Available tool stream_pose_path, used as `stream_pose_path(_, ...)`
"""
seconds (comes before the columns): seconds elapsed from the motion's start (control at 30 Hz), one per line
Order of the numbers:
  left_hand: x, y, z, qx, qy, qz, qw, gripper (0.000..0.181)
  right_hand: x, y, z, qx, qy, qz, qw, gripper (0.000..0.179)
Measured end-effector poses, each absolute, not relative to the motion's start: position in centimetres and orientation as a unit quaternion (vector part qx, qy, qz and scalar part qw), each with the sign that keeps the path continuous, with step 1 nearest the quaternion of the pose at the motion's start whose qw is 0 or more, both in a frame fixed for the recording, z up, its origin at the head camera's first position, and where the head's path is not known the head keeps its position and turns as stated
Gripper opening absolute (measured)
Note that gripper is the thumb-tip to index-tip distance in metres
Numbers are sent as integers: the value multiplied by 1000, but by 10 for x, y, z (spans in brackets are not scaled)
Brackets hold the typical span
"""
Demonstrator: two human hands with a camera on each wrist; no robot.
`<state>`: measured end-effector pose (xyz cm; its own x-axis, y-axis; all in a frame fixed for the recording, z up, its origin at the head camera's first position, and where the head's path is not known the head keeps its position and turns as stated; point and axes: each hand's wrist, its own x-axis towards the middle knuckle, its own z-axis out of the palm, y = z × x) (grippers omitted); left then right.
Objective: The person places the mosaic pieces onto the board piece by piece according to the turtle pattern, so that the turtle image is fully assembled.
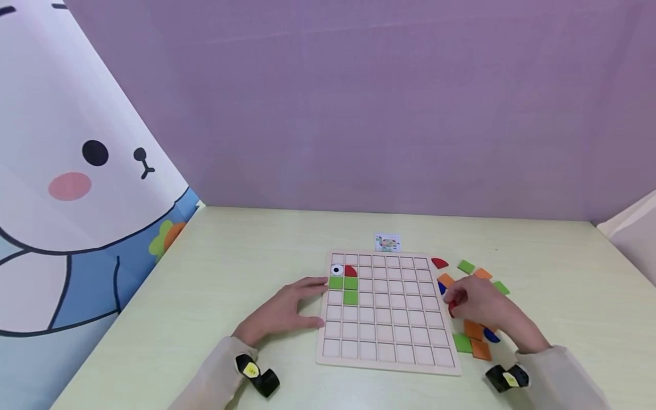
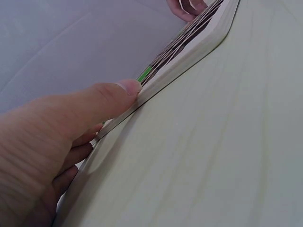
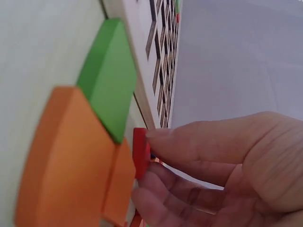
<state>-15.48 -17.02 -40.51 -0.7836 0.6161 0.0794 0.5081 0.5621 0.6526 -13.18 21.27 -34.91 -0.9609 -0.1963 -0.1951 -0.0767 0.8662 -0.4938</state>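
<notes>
My left hand (image 1: 284, 307) rests along the left edge of a pale wooden grid board (image 1: 389, 367), its thumb (image 2: 111, 98) and fingers touching the rim. At the board's upper left sit an eye tile (image 1: 336, 270), a red quarter-round tile (image 1: 351, 271) beside it, and several green square tiles (image 1: 351, 298) below. Off the right edge of the board, my right hand (image 1: 479, 302) pinches a red tile (image 3: 140, 152) between thumb and fingers, low over the table. Near it in the right wrist view are a green tile (image 3: 109, 80) and orange tiles (image 3: 66, 165).
Loose tiles lie right of the board: another red quarter-round tile (image 1: 439, 263), a green square (image 1: 466, 266), an orange square (image 1: 480, 350) and a blue rounded tile (image 1: 491, 335). A small picture card (image 1: 387, 242) lies behind the board. A purple cloth wall (image 1: 389, 114) closes off the back.
</notes>
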Motion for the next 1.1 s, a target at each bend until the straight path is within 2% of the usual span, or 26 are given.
stream_pose_path(0.33,-154,-171,-406,327,878,342,68,69,-131,209,-350,-64,965,-232,100,22)
stream_pose_path(0.5,-154,-171,-405,324,878,344,74,69,-131,210,-349,-35,966,-228,115,28)
stream_pose_path(0.73,-154,-170,-403,322,880,343,76,70,-133,212,-348,-7,963,-234,135,21)
stream_pose_path(1.1,-154,-169,-403,317,880,343,84,70,-132,211,-352,-18,964,-249,88,22)
